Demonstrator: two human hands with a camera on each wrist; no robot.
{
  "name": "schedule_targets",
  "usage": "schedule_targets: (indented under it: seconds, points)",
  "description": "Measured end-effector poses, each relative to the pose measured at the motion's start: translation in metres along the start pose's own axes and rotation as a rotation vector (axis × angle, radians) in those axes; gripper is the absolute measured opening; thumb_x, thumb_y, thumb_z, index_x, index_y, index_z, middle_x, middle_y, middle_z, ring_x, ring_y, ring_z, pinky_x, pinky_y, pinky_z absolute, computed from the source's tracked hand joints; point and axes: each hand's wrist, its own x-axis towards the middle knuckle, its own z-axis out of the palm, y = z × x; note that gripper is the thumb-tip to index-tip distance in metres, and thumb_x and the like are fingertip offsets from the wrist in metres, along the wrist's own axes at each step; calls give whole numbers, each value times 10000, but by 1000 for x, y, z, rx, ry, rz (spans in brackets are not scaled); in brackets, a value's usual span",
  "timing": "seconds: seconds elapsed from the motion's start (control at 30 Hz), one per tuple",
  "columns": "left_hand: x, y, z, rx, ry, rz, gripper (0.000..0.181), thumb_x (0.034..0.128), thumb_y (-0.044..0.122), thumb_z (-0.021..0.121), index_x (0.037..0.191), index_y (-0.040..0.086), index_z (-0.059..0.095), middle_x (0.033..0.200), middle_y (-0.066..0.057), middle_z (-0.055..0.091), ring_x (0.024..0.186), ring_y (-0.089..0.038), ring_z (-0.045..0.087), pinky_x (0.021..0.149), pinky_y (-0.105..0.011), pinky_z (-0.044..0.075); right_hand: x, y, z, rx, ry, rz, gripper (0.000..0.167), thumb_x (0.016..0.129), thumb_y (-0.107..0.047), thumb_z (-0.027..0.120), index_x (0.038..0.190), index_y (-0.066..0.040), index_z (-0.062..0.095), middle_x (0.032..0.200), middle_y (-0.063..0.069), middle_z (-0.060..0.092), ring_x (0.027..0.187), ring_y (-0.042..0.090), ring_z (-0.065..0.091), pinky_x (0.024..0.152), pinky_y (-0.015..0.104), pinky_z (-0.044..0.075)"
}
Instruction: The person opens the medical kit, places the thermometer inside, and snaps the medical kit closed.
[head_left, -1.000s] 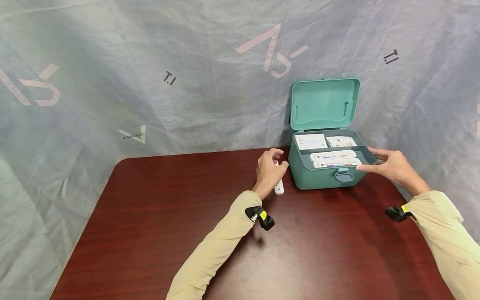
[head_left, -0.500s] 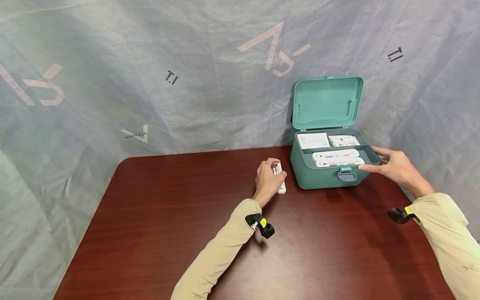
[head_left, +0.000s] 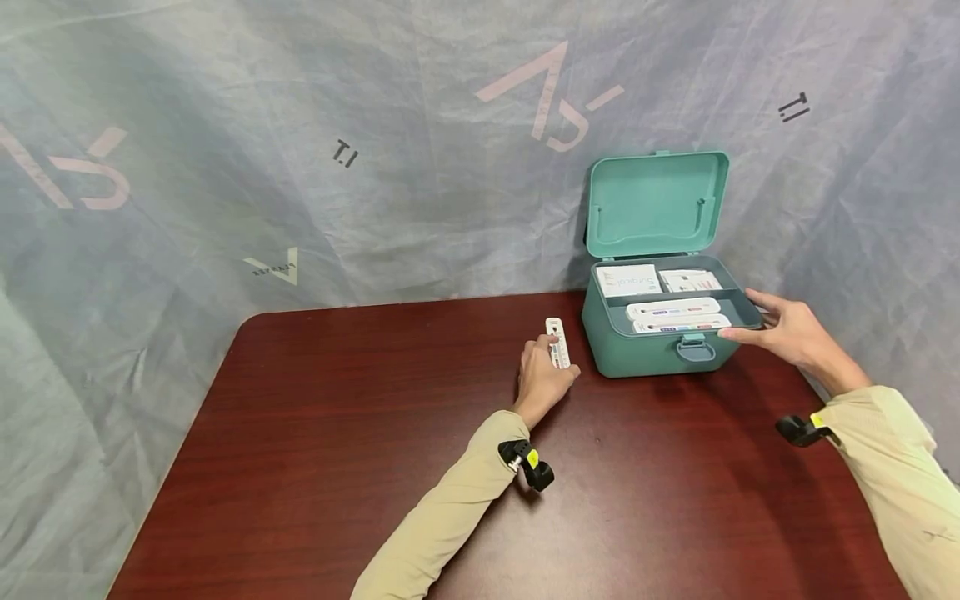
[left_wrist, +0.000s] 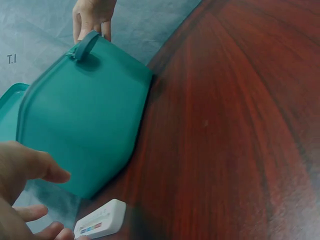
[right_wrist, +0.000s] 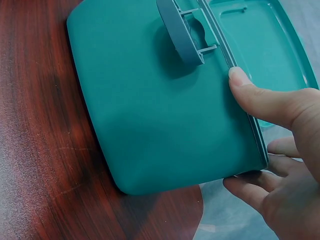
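Note:
A white thermometer (head_left: 557, 333) with printed scale lies on the table, left of a teal first-aid box (head_left: 637, 360). My left hand (head_left: 542, 379) is over its near part, hiding that end in the head view. In the left wrist view, the thumb (left_wrist: 47, 167) stands apart from the thermometer (left_wrist: 102, 220), while fingertips are close beside it; contact is unclear. At the box's front right corner my right hand (head_left: 787, 333) grips the rim, thumb in front and fingers along the side. Two similar white thermometers (head_left: 673, 309) lie in the front compartment.
The box's lid (head_left: 656, 204) stands raised against the grey cloth backdrop (head_left: 420, 183). White packs (head_left: 628, 281) fill the rear compartments. A grey latch (head_left: 696, 348) hangs on the box front. The dark red table (head_left: 360, 442) extends left and toward me.
My left hand has moved over the thermometer and then back toward me along it, uncovering its far end. The right hand keeps its grip on the box.

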Motion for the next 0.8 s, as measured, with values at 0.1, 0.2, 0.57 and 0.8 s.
schedule_targets:
  seconds: [0.1, 0.2, 0.57, 0.8]
  points:
    - [-1, -1, 5, 22, 11, -15, 607, 695, 198, 780, 1255, 105, 567, 1136, -100, 525, 970, -235, 517, 749, -391, 465, 0, 2, -1, 4, -14, 7, 957, 794, -382, 749, 1486, 1, 209, 1404, 355, 327, 1218, 515, 403, 629, 25, 327]
    - [-1, -2, 9, 49, 30, -23, 640, 666, 203, 807, 1253, 108, 570, 1117, -96, 528, 957, -233, 519, 727, -417, 473, 1, 4, 0, -3, -6, 2, 946, 797, -380, 747, 1484, -1, 219, 1366, 346, 391, 1192, 467, 454, 635, 41, 348]
    - [-1, -7, 21, 186, 70, -41, 712, 653, 260, 846, 1274, 86, 544, 1121, -103, 505, 1040, -235, 466, 780, -396, 476, 5, 9, 1, -5, -3, -2, 933, 801, -376, 743, 1496, -42, 217, 1358, 349, 400, 1077, 234, 564, 632, 67, 364]
    - [3, -7, 28, 273, 95, -36, 672, 640, 288, 857, 1196, 57, 561, 1049, -110, 495, 1005, -252, 485, 765, -386, 481, 6, 11, 2, 27, 16, -5, 930, 787, -372, 759, 1485, -29, 249, 1291, 335, 479, 799, -184, 444, 633, 80, 380]
